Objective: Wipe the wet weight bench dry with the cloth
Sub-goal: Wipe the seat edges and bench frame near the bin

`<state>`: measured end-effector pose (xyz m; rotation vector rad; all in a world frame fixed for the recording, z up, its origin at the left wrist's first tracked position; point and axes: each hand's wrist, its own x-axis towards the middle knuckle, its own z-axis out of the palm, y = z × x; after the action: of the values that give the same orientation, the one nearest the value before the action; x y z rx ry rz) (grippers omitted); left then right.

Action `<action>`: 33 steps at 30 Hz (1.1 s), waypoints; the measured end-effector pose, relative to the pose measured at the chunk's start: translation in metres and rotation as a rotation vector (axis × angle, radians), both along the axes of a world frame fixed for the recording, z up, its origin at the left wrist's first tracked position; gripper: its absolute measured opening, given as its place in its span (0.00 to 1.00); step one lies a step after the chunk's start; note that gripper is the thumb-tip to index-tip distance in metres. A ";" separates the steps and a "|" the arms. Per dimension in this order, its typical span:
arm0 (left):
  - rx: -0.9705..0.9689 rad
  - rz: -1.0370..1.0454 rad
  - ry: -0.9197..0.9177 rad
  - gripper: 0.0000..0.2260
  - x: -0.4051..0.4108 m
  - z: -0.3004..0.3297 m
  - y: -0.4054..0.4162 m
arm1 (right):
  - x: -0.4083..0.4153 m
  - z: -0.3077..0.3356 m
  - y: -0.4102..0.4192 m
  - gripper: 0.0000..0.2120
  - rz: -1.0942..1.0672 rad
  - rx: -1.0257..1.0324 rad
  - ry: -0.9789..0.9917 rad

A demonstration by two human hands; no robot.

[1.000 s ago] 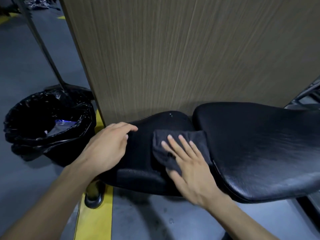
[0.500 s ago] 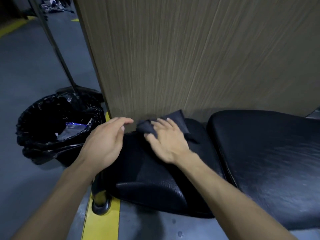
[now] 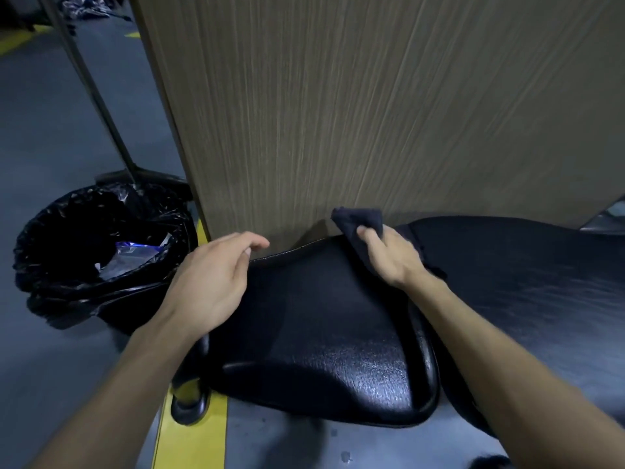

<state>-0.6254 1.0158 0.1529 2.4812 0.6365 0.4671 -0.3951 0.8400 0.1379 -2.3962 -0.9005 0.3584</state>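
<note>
My right hand [image 3: 389, 257] grips the dark cloth [image 3: 358, 225], fingers curled over it, up at the far edge of the weight bench seat pad [image 3: 321, 316], about one o'clock from the pad's middle and close against the wood-grain panel [image 3: 372, 113]. One corner of the cloth sticks up past my knuckles; the rest is bunched under my palm. My left hand [image 3: 209, 282] is relaxed and open, holding nothing, resting on the pad's edge at about ten o'clock, fingertips reaching toward the stitched seam.

The cloth looks thin, soft and light; it crumples easily, so I judge it works best flattened under the palm rather than pinched at a corner. The pad is stiff, pebbled vinyl with a glossy sheen toward six o'clock; I would expect it to be slick where wet, so steadying it at the rim makes sense. The longer back pad [image 3: 524, 282] lies at three o'clock, touching or nearly touching the seat.

A bin with a black liner [image 3: 94, 252] stands at nine o'clock on the grey floor, some shiny wrapper inside; any print on it is too blurred to read. I see no brand or label on bench or cloth.
</note>
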 end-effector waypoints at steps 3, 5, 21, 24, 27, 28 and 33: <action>-0.010 -0.003 0.006 0.15 -0.005 0.004 -0.003 | -0.004 0.007 0.010 0.23 -0.119 -0.083 0.075; -0.006 -0.015 0.011 0.15 -0.008 0.004 -0.005 | -0.016 0.009 -0.004 0.22 -0.135 -0.001 0.088; 0.083 -0.121 0.071 0.15 -0.051 0.012 -0.040 | -0.147 -0.022 -0.147 0.27 0.050 0.364 -0.020; 0.088 -0.137 0.086 0.15 -0.061 0.014 -0.053 | -0.196 -0.038 -0.151 0.28 0.021 0.379 -0.121; 0.102 -0.154 0.080 0.15 -0.068 0.016 -0.066 | -0.237 -0.041 -0.133 0.30 0.150 0.342 -0.094; 0.100 -0.158 0.078 0.15 -0.070 0.016 -0.071 | -0.246 -0.041 -0.126 0.29 0.235 0.302 -0.097; 0.091 -0.138 0.093 0.15 -0.091 0.013 -0.083 | -0.230 -0.039 -0.124 0.28 0.486 0.119 -0.261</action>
<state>-0.7169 0.9331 0.1662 2.6248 0.4850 0.3360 -0.6252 0.7162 0.0992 -2.1246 -1.5825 0.1627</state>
